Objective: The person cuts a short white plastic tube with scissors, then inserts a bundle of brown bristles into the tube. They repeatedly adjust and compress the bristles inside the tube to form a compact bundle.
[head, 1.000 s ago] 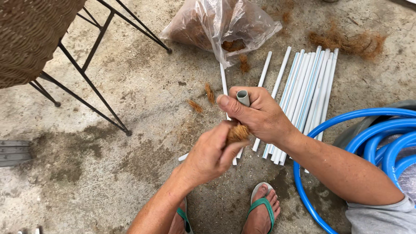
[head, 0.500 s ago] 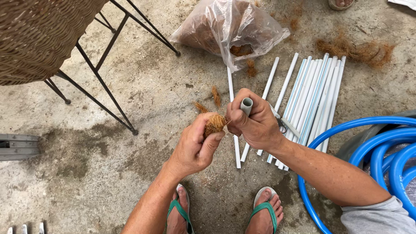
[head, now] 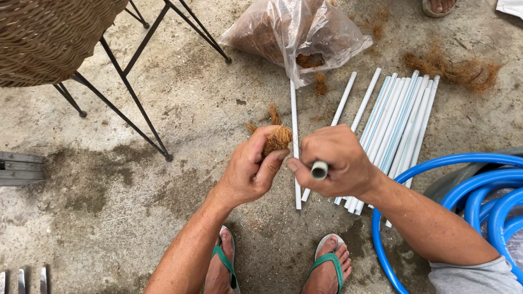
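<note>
Right hand (head: 338, 160) encloses a white pipe (head: 319, 170); only its open end shows. Left hand (head: 251, 171) covers most of the brown fibre tuft (head: 279, 139). Wicker chair (head: 49, 38), blue hose (head: 468, 190) and another person's foot (head: 438, 6) are cut off by the frame edges

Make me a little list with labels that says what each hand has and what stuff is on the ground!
left hand: pinches a tuft of brown fibre
right hand: grips a short white tube, open end facing the camera
ground: bare concrete floor
pile: white tubes lying side by side
bag: clear plastic bag with brown fibre inside
loose fibre: clump beyond the tubes
right side: coiled blue hose
top left: wicker chair on black metal legs
feet: green flip-flops
</note>
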